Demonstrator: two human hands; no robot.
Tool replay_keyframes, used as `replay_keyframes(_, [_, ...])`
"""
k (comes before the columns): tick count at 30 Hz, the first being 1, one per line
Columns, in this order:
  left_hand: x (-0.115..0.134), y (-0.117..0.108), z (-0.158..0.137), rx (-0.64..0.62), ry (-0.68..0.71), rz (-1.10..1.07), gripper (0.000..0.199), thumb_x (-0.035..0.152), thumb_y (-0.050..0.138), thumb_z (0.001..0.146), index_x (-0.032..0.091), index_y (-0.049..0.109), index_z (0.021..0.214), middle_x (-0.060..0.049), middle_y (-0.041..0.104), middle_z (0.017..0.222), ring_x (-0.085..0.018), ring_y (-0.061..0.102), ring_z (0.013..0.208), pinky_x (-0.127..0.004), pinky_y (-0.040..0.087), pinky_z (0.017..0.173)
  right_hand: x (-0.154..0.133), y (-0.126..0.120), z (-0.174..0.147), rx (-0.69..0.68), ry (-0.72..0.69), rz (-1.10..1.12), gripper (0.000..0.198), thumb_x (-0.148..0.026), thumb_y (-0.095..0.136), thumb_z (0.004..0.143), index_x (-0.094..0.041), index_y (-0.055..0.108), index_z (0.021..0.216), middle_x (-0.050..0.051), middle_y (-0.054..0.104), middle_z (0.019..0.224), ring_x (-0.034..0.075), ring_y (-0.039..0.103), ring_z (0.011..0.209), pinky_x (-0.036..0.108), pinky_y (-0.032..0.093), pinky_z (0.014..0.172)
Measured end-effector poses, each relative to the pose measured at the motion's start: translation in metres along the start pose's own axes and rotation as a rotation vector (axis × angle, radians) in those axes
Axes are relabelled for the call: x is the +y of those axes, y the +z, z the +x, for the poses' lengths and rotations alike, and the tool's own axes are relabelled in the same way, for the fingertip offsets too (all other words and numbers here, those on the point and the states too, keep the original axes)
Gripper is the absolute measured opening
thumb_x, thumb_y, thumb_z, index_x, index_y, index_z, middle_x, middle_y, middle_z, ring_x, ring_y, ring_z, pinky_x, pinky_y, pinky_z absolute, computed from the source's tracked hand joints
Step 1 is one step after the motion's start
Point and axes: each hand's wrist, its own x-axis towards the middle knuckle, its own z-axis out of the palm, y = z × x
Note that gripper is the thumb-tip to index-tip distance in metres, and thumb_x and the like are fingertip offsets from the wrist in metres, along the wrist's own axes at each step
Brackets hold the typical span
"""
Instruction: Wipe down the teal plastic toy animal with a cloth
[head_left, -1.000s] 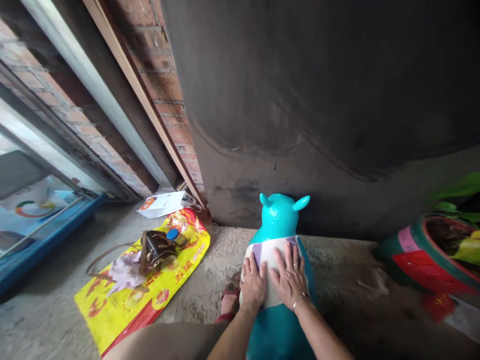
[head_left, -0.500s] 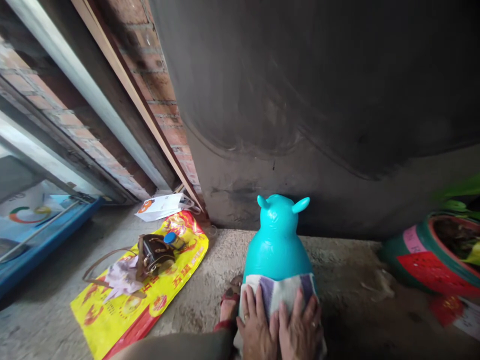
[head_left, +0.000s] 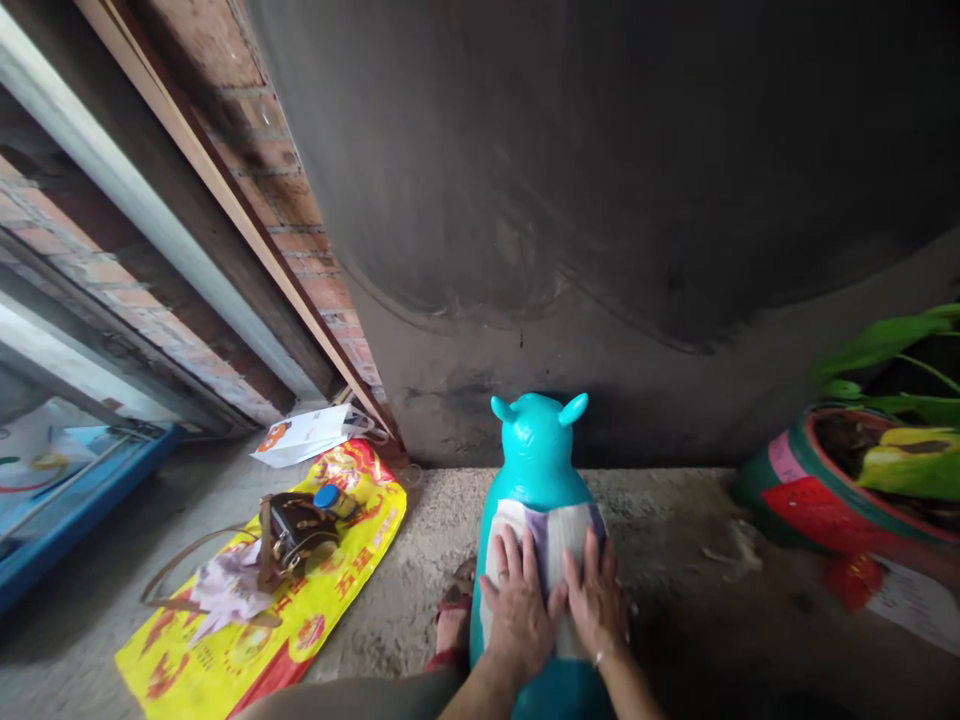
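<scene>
So there's this turquoise inflatable animal toy (head_left: pixel 538 470) with two little ears, sitting on the rough concrete floor (head_left: pixel 675 560) right up against a dark grey wall (head_left: pixel 600 200), at about 6 o'clock in the view. A white cloth with purple stripes (head_left: pixel 551 525) is draped over its back, and both hands are pressed flat on that cloth: the left hand (head_left: pixel 517 610) and the right hand (head_left: pixel 596 600) lie side by side, fingers spread and stretched out, palms down, not curled around anything (the right one has a bracelet at the wrist). A foot in a red sandal (head_left: pixel 452 625) sits just beside the toy at 7 o'clock. Further out at 8 o'clock there's a yellow printed bag (head_left: pixel 247 620) spread on the floor with a small dark brown handbag (head_left: pixel 296 525) on it, and a white paper bag (head_left: pixel 304 435) lies behind that near the brick wall (head_left: pixel 300 240). At 3 o'clock stands a red and green planter (head_left: pixel 817 490) with green leaves. Compared with half a second ago, the hands and cloth have slid back up the toy's back toward its head, after being down near the bottom edge of the view.
</scene>
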Motion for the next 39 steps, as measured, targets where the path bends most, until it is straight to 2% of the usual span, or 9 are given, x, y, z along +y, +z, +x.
replay_keyframes(4, [-0.022, 0.002, -0.036, -0.153, 0.029, -0.098, 0.072, 0.040, 0.048, 0.085, 0.024, 0.016, 0.147, -0.008, 0.004, 0.159, -0.032, 0.001, 0.147, -0.065, 0.024, 0.112, 0.051, 0.027, -0.046, 0.113, -0.126, 0.141, 0.048, -0.051, 0.031, 0.091, -0.028, 0.055, 0.126, 0.010, 0.055, 0.133, 0.032, 0.047, 0.127, 0.051, 0.045, 0.099])
replay_keyframes(10, [-0.029, -0.029, -0.002, -0.015, 0.089, -0.164, 0.061, 0.017, 0.029, 0.089, 0.023, 0.019, 0.149, -0.006, 0.007, 0.161, -0.023, 0.006, 0.148, -0.047, 0.024, 0.118, 0.085, 0.032, 0.014, 0.145, -0.021, 0.333, 0.057, -0.028, 0.023, 0.087, -0.015, 0.041, 0.139, 0.012, 0.053, 0.136, 0.023, 0.048, 0.128, 0.043, 0.045, 0.101])
replay_keyframes(13, [-0.021, -0.040, 0.024, -0.084, 0.228, -0.151, 0.065, 0.006, 0.030, 0.082, 0.031, 0.036, 0.142, -0.002, 0.024, 0.158, -0.024, 0.018, 0.146, -0.048, 0.026, 0.116, 0.076, 0.023, 0.033, 0.097, -0.048, 0.391, 0.059, -0.021, 0.025, 0.078, -0.019, 0.053, 0.130, 0.008, 0.063, 0.123, 0.017, 0.063, 0.107, 0.033, 0.052, 0.087])
replay_keyframes(17, [-0.018, -0.043, 0.033, -0.025, 0.239, -0.140, 0.049, 0.008, 0.032, 0.080, 0.024, 0.062, 0.115, -0.008, 0.057, 0.130, -0.026, 0.046, 0.127, -0.043, 0.037, 0.107, 0.074, 0.009, 0.019, 0.068, 0.010, 0.427, 0.047, -0.033, 0.032, 0.075, -0.019, 0.069, 0.099, 0.014, 0.072, 0.090, 0.025, 0.070, 0.075, 0.038, 0.054, 0.069])
replay_keyframes(24, [-0.040, -0.070, 0.033, -0.008, 0.260, -0.280, 0.024, 0.011, 0.044, 0.074, 0.021, 0.063, 0.085, -0.001, 0.067, 0.091, -0.014, 0.060, 0.089, -0.025, 0.044, 0.083, 0.066, -0.061, 0.012, 0.026, -0.027, 0.593, 0.037, -0.052, 0.038, 0.072, -0.026, 0.064, 0.074, 0.005, 0.072, 0.075, 0.021, 0.067, 0.071, 0.031, 0.053, 0.068])
replay_keyframes(27, [-0.045, -0.108, 0.043, 0.006, 0.277, -0.350, 0.013, 0.017, 0.047, 0.074, 0.021, 0.059, 0.077, 0.005, 0.058, 0.066, -0.011, 0.055, 0.067, -0.022, 0.040, 0.064, 0.047, -0.106, 0.026, 0.038, -0.121, 0.635, 0.036, -0.052, 0.041, 0.074, -0.025, 0.064, 0.075, 0.002, 0.070, 0.073, 0.019, 0.065, 0.070, 0.028, 0.050, 0.066])
replay_keyframes(34, [-0.041, -0.204, 0.040, 0.111, 0.452, -0.438, 0.011, 0.033, 0.049, 0.080, 0.023, 0.054, 0.081, 0.006, 0.059, 0.079, -0.010, 0.053, 0.077, -0.020, 0.040, 0.072, 0.010, -0.202, 0.049, 0.167, -0.309, 0.629, 0.030, -0.046, 0.043, 0.083, -0.024, 0.063, 0.082, 0.002, 0.064, 0.083, 0.017, 0.060, 0.075, 0.028, 0.047, 0.070])
replay_keyframes(37, [-0.042, -0.199, 0.019, 0.092, 0.464, -0.400, 0.010, 0.031, 0.051, 0.078, 0.025, 0.058, 0.082, 0.006, 0.064, 0.083, -0.010, 0.056, 0.081, -0.020, 0.041, 0.076, 0.015, -0.204, 0.034, 0.206, -0.358, 0.607, 0.029, -0.046, 0.043, 0.085, -0.025, 0.062, 0.081, 0.003, 0.061, 0.082, 0.017, 0.059, 0.075, 0.028, 0.046, 0.071])
replay_keyframes(39, [-0.050, -0.173, 0.001, 0.067, 0.395, -0.359, 0.008, 0.026, 0.057, 0.072, 0.028, 0.063, 0.076, 0.008, 0.066, 0.078, -0.010, 0.059, 0.077, -0.020, 0.043, 0.073, 0.028, -0.179, 0.011, 0.195, -0.375, 0.545, 0.024, -0.039, 0.043, 0.085, -0.026, 0.062, 0.079, 0.002, 0.061, 0.080, 0.018, 0.059, 0.074, 0.030, 0.046, 0.070])
